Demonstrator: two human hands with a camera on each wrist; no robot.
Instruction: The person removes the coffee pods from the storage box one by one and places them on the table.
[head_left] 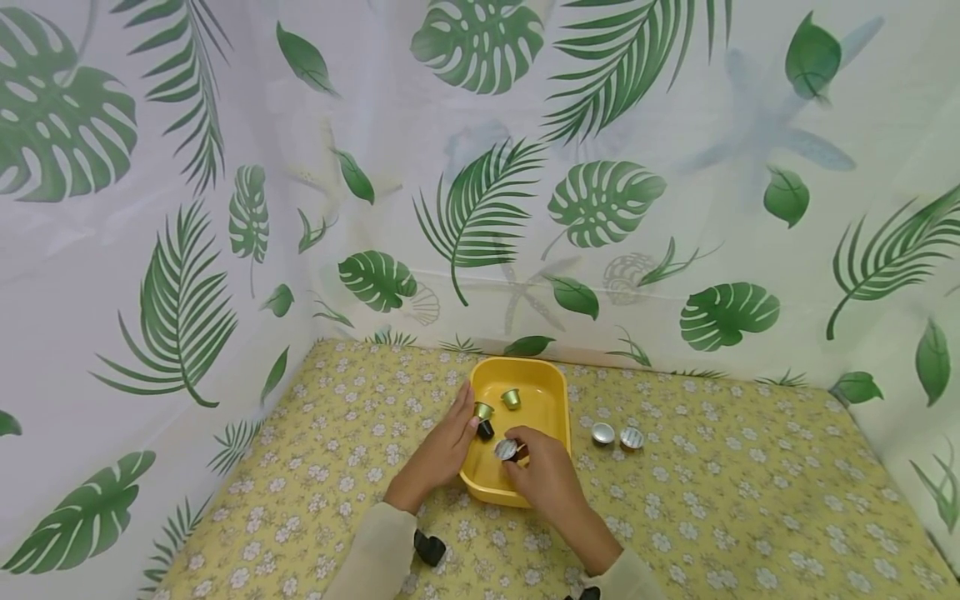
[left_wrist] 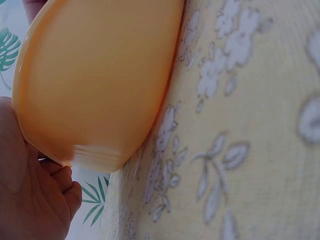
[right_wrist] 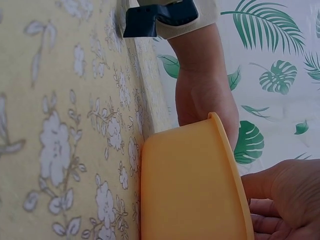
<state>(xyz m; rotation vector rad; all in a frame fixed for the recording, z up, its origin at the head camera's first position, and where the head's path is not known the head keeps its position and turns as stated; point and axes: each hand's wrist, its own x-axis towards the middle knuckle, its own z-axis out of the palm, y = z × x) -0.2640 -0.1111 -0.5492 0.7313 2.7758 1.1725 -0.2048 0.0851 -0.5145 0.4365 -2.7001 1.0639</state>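
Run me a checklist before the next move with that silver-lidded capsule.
1. Yellow tray resting on the flowered cloth: ok.
2. Tray steadied: ok, the left grip is on its left side.
3. Silver-lidded capsule secured: ok, the right grip pinches it over the tray.
4. That capsule touching the tray floor: cannot tell.
5. Black capsule clear of the nearest green capsule: cannot tell, they look adjoining.
6. Every capsule within the tray's walls: not ok, two loose capsules sit to its right.

Tray [head_left: 542,398] on cloth [head_left: 720,492], capsules [head_left: 511,400] inside; two capsules [head_left: 603,433] right
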